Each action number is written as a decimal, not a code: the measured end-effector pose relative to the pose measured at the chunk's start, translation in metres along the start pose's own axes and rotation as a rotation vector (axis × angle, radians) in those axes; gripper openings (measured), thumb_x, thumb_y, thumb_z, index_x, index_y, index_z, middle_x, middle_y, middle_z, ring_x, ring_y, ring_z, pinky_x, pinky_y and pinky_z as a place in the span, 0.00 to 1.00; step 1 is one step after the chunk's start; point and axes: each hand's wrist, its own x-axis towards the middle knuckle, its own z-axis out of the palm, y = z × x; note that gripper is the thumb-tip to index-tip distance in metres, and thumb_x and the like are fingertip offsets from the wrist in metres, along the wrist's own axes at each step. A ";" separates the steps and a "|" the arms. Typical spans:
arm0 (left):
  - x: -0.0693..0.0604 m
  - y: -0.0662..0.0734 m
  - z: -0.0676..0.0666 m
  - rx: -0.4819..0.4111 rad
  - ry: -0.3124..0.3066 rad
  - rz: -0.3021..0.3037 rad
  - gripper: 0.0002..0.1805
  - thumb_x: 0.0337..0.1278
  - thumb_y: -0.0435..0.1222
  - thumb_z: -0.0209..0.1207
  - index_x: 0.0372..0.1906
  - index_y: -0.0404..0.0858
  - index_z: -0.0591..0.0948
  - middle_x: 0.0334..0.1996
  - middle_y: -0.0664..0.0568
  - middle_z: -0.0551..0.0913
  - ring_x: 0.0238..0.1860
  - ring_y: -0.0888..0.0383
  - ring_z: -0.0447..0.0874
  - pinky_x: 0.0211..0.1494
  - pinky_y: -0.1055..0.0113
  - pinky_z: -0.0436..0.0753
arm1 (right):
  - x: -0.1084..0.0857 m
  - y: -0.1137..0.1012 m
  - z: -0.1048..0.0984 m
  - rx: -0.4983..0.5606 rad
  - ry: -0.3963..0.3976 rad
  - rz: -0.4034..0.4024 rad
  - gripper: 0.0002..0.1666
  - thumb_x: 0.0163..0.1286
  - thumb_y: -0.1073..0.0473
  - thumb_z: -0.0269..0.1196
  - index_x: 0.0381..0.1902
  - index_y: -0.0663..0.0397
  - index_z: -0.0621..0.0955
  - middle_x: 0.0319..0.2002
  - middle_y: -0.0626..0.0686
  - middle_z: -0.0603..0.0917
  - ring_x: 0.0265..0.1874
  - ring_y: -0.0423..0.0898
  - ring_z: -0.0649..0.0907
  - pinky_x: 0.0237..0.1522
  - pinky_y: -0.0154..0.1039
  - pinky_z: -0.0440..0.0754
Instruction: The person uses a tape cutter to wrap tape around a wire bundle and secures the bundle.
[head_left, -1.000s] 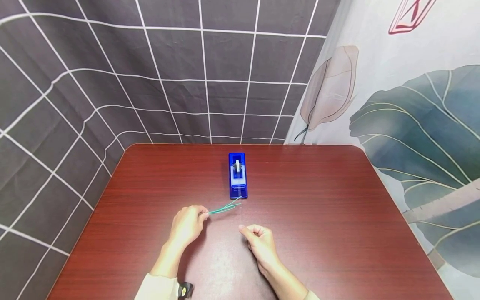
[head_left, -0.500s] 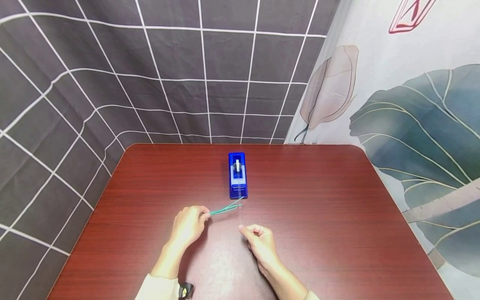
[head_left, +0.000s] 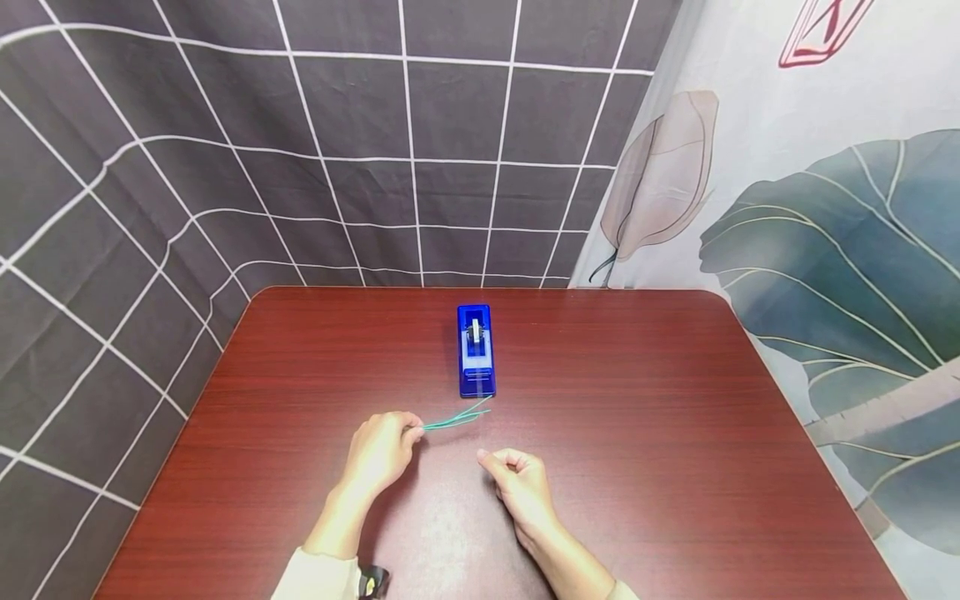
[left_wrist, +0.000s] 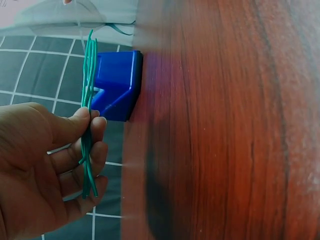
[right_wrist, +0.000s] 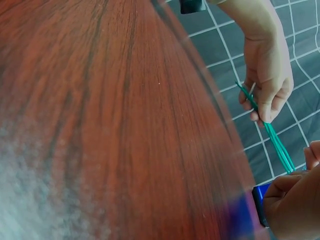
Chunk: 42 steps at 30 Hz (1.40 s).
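My left hand (head_left: 378, 454) pinches a small bundle of thin green wires (head_left: 453, 420) between thumb and index finger. In the left wrist view, the wires (left_wrist: 90, 70) stick out at both ends of the grip. A blue tape dispenser (head_left: 477, 387) stands just beyond the wires' loose ends. From it a faint, clear strip of tape (left_wrist: 80, 27) seems to run toward my right hand (head_left: 528, 500). The thumb and index finger of that hand are pinched together, apparently on the tape's end. The strip is hardly visible in the head view.
A tape roll (head_left: 475, 332) sits in the dispenser on the reddish-brown wooden table (head_left: 637, 400). Dark grid-patterned cloth (head_left: 457, 108) hangs behind and to the left. A white leaf-patterned curtain (head_left: 795, 117) hangs at the right.
My left hand has shifted slightly to the right, carrying the green wires with it, across the front of the dispenser. The right hand and the dispenser have stayed where they were.
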 end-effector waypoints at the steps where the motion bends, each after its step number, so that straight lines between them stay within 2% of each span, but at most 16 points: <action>1: 0.000 0.000 0.000 -0.001 0.000 0.001 0.03 0.61 0.35 0.66 0.32 0.44 0.88 0.33 0.54 0.89 0.38 0.46 0.89 0.38 0.49 0.82 | 0.000 0.000 0.000 0.000 0.000 -0.001 0.16 0.64 0.64 0.70 0.18 0.61 0.80 0.11 0.42 0.66 0.12 0.35 0.64 0.18 0.28 0.61; 18: -0.003 0.006 0.002 -0.013 -0.013 0.005 0.04 0.61 0.35 0.67 0.32 0.46 0.88 0.32 0.56 0.89 0.38 0.48 0.89 0.39 0.50 0.82 | -0.001 -0.002 0.000 0.002 0.001 0.005 0.16 0.63 0.64 0.70 0.18 0.60 0.79 0.12 0.41 0.67 0.12 0.34 0.64 0.18 0.27 0.61; 32: -0.004 0.011 0.004 -0.014 -0.007 0.038 0.04 0.60 0.34 0.67 0.31 0.45 0.87 0.31 0.57 0.89 0.37 0.50 0.89 0.39 0.51 0.82 | -0.001 -0.002 0.001 -0.005 0.009 0.014 0.14 0.62 0.66 0.70 0.20 0.67 0.80 0.13 0.40 0.68 0.13 0.33 0.64 0.18 0.27 0.61; 42: -0.005 0.014 0.006 -0.003 -0.014 0.050 0.04 0.60 0.34 0.67 0.31 0.45 0.86 0.31 0.57 0.88 0.36 0.51 0.88 0.40 0.52 0.82 | -0.001 -0.001 0.001 0.003 0.003 0.003 0.15 0.63 0.65 0.70 0.19 0.63 0.80 0.15 0.41 0.71 0.13 0.34 0.64 0.18 0.27 0.61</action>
